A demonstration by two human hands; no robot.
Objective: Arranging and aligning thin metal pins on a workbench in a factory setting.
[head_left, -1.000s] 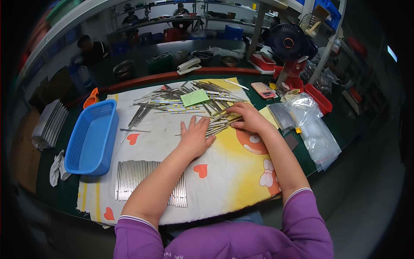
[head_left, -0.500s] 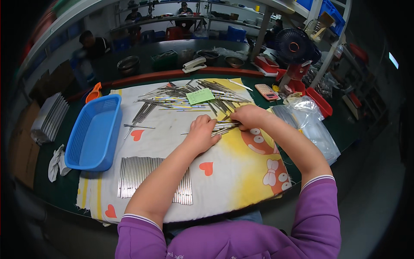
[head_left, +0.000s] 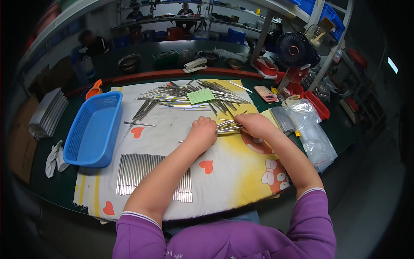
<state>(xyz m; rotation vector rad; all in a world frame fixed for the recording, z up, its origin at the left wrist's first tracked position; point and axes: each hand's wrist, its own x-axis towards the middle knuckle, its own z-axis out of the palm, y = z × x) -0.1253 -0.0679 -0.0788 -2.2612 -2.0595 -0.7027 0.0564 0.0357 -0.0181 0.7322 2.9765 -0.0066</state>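
Observation:
Between my two hands lies a loose bundle of thin metal rods (head_left: 227,127), its pieces at slightly different angles. My left hand (head_left: 204,132) is closed round the bundle's left end, with one rod tip poking out beyond it. At the other end my right hand (head_left: 253,124) has its fingers curled on the rods. Just beyond is a messy pile of similar rods (head_left: 151,105), with a green paper slip (head_left: 200,96) on top. Nearer me, a neat side-by-side row of metal rods (head_left: 140,172) is partly covered by my left forearm.
A patterned cloth (head_left: 164,138) covers the worktop. On the left stand a blue plastic basket (head_left: 88,162) and a white stack (head_left: 49,114). To the right are a calculator (head_left: 265,93), plastic bags (head_left: 317,146) and a red bin (head_left: 317,104). A fan (head_left: 294,49) stands behind.
My right hand has shifted slightly right and down, and the rods between my hands have spread at more varied angles. My left hand stays almost in place.

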